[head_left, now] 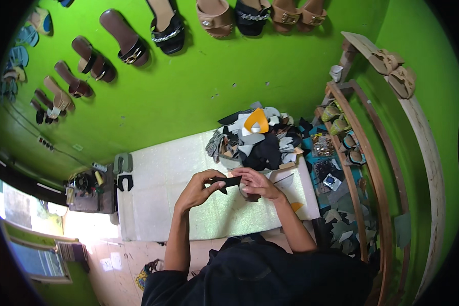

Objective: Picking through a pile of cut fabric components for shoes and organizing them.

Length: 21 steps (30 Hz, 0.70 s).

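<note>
One black strip (232, 181) above bench (153, 194) | left hand (200, 188): fingers pinching it | right hand (260, 184): fingers at other end, grip unclear | scrap heap (270, 148): far right corner

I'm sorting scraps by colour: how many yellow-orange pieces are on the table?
2: a large piece on the scrap pile and a smaller piece beside the right forearm. More may be hidden in the pile.

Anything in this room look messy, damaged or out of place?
Yes. The scrap heap on the table's far right corner is a loose jumble, unlike the spaced sandals above. Also, the green wall behind it has small dark marks that look like holes.
</note>
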### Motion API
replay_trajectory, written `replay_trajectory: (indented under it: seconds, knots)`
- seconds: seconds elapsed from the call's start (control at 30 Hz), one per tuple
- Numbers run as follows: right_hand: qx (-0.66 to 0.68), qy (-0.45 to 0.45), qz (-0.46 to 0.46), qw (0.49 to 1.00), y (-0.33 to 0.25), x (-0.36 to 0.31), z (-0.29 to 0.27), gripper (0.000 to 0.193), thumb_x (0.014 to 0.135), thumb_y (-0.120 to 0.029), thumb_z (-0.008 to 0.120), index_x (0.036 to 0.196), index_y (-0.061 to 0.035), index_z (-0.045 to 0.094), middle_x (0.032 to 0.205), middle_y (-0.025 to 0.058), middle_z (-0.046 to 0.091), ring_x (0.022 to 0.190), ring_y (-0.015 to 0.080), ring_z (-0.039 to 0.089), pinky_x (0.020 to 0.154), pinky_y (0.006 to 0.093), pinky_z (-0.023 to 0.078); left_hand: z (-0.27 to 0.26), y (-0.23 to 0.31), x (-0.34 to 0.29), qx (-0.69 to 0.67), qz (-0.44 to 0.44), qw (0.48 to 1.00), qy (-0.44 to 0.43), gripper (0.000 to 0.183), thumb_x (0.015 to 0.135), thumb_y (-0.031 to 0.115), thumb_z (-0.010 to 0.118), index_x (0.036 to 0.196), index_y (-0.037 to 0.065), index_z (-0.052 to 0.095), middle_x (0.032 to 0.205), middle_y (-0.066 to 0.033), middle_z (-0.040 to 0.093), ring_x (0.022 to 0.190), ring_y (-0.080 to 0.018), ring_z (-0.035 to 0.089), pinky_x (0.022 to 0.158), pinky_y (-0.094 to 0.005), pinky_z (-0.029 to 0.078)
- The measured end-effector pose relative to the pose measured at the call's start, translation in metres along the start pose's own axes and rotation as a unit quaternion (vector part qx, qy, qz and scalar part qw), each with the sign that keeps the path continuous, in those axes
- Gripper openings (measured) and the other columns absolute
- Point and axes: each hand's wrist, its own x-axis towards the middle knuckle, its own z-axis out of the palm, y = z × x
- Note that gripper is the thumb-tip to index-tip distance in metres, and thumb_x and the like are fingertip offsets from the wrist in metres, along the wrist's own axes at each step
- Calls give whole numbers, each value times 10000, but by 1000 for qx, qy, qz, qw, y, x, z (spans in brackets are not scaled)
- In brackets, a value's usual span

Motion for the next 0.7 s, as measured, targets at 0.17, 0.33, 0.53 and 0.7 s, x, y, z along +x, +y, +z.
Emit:
replay_trajectory:
  seconds: [0.17,0.33,0.53,0.7]
  knots:
    - [6,66,52,996,27,6,22,284,926,-58,660,1193,-24,568,1047,3,607,979,78,589,882,230,470,-9,-17,-34,-79,-63,992,69,166,934,113,656,1022,-28,658,875,-63,683,801,-146,658,785,-324,535]
    - [-22,93,-5,995,40,25,58,269,913,-31,668,1158,-41,558,958,-10,591,898,39,571,796,200,475,-20,-49,-76,-119,-81,976,163,177,925,82,660,1031,-59,651,874,-63,678,808,-125,641,732,-278,531]
    - [6,35,19,999,40,41,126,621,841,53,706,1351,-93,384,1041,53,568,895,84,597,783,231,517,-42,-93,-143,-183,-113,939,268,209,903,59,677,1087,-35,642,874,-66,682,773,-100,628,672,-262,536]
    - [-63,6,28,998,87,55,180,358,840,47,698,1163,-25,562,1084,33,588,853,62,555,777,218,494,-57,-116,-212,-314,-73,863,388,253,883,-23,669,1085,20,523,851,-68,638,748,-101,626,604,-208,514]
